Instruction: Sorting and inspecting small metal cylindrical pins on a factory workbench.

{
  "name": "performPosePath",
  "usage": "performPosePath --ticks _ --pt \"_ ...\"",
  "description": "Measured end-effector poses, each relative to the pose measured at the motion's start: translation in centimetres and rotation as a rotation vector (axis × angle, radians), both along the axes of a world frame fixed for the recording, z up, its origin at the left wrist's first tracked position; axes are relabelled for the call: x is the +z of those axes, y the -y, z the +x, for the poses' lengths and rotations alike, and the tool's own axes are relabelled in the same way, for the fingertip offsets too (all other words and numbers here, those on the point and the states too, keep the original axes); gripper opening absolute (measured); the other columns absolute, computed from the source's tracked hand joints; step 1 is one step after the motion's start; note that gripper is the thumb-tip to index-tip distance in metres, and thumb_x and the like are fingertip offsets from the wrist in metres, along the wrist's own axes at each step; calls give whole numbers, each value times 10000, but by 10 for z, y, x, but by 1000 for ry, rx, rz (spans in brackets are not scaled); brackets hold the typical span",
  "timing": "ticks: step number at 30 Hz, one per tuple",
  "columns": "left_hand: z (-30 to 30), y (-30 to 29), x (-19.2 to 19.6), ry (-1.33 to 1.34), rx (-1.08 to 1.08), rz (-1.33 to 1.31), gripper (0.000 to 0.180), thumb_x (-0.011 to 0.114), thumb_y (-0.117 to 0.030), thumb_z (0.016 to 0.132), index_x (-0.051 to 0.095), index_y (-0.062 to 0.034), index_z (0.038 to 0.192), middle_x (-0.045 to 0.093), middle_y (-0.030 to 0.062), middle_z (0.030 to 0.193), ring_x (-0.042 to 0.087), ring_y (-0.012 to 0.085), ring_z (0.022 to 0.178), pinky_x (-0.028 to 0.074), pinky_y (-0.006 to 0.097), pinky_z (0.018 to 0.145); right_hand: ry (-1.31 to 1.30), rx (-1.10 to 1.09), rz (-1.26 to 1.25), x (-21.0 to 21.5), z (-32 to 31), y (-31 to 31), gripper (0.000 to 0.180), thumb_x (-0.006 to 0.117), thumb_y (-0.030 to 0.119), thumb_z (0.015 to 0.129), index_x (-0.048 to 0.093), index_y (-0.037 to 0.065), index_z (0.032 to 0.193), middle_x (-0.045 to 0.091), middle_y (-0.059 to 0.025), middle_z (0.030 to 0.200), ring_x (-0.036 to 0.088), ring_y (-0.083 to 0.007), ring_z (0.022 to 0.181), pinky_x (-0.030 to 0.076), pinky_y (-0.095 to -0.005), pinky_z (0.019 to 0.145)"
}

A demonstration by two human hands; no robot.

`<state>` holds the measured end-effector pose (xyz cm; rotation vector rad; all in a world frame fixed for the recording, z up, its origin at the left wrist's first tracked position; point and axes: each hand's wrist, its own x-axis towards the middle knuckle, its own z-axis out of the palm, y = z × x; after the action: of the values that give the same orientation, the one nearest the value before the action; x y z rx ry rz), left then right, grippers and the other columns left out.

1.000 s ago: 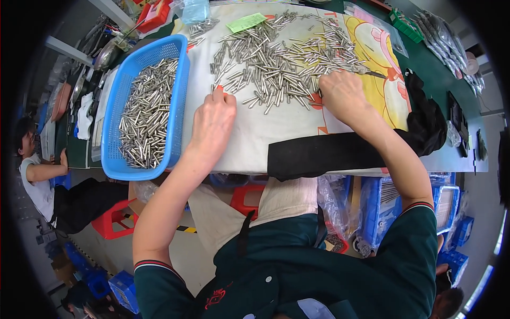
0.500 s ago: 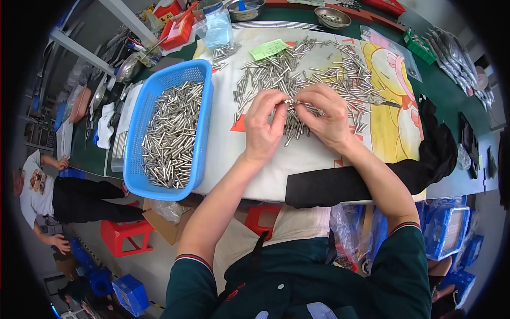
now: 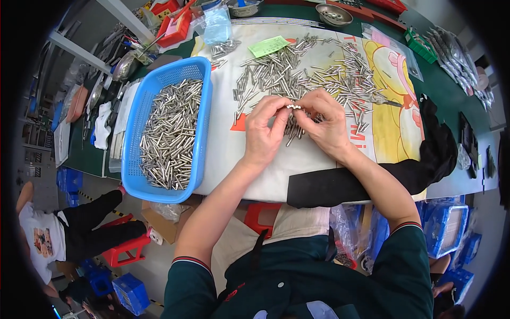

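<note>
My left hand and my right hand meet over the near edge of a spread pile of metal pins. Between the fingertips of both hands sits a short row of small metal pins, their bright round ends showing side by side. Both hands are closed in a pinch on this row. The loose pins behind my hands lie in all directions on a white printed cloth. Left of my hands stands a blue plastic basket, holding many similar pins. My palms hide part of the pile.
A black sleeve-like cloth lies along the front edge, under my right forearm. At the back are a green paper slip, a metal bowl and a green tray. A person is beyond the table at left.
The row of pin ends between my fingertips shows more fully now, with my fingers slightly farther apart. The person at left has shifted lower in the view, by the red stool.
</note>
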<state>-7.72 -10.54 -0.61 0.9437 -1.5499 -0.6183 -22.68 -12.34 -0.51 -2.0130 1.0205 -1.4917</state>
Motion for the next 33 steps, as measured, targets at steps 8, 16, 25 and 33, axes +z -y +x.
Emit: performPosePath --ticks 8,16,25,33 --pt "2 -1 -4 0 5 -22 116 590 22 830 619 0 940 608 91 896 595 184 763 489 276 674 -21 9 27 1 -1 -1 151 689 35 706 691 49 856 601 -43 792 579 -135 678 455 -242 509" --pt "1 0 -5 -33 -3 -15 115 592 20 828 625 0 937 609 91 896 595 182 770 488 276 677 -26 -3 34 2 -1 -2 156 686 35 707 700 59 861 605 -40 793 577 -128 678 450 -240 503" --pt "1 -1 -4 -56 -8 -2 117 600 7 834 629 0 947 614 90 904 602 169 771 494 269 671 -16 -7 36 1 0 -1 136 690 34 709 687 39 845 603 -40 779 566 -121 638 443 -237 498" --pt "2 -2 -6 -188 -96 227 138 588 -12 866 630 20 993 630 64 879 593 101 767 502 232 686 9 50 184 1 -2 -1 83 672 23 743 608 -1 790 555 -27 756 509 -77 605 418 -214 524"
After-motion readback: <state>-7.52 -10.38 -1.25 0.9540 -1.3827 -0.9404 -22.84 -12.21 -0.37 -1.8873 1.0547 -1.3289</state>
